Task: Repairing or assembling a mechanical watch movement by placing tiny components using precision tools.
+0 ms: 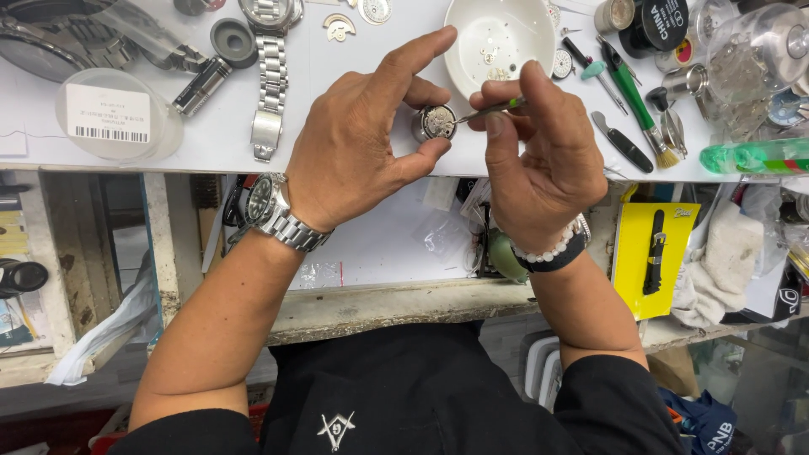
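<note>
My left hand (358, 135) pinches a small round watch movement (436, 122) between thumb and middle finger, just above the white worktop (219, 143); the forefinger sticks out over it. My right hand (539, 152) grips a thin green-handled tool (493, 108), its tip touching the movement's exposed gears. A steel wristwatch sits on my left wrist, and a white bead bracelet with a dark band on my right.
A white bowl (499, 38) with tiny parts stands just behind the hands. A steel watch with bracelet (270, 76) lies at left, beside a clear round lid (118, 114). A green brush (638, 105), small tools and jars crowd the right. Open drawer clutter lies below.
</note>
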